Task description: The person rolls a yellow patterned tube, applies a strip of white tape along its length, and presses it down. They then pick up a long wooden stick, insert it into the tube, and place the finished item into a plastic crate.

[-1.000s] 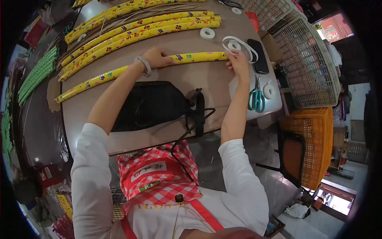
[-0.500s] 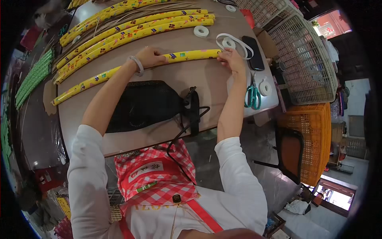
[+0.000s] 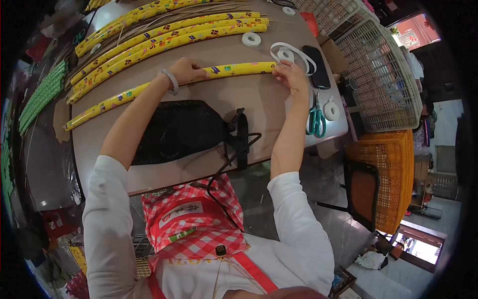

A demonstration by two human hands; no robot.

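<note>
Centrally, a yellow patterned tube [image 3: 239, 70] lies slantwise across the surface [image 3: 259, 107], its right end higher in the view than its left. The left hand [image 3: 183, 71] is closed on it, fingers curled down over the middle stretch; the forearm crosses in front and hides part of the length. The right hand [image 3: 290, 74] is narrow, thumb and fingers pinched at the right end. Whether it also grips a strip of tape cannot be told at this size.

The step in hand appears to be work on that right end, with the left hand as the steady. From this posture, a sound next move would call for the left hand to prevent rolling while the right keeps a fine, light pinch at the edge.

Just beyond the right hand lie a white loop [image 3: 311, 62] and a roll [image 3: 286, 54]; contact between hand and loop is unclear. The phone [image 3: 316, 67] and scissors [image 3: 316, 122] lie near on the right. Further tubes [image 3: 169, 43] lie beyond the left hand; a black bag [image 3: 181, 132] lies on the near side.
</note>
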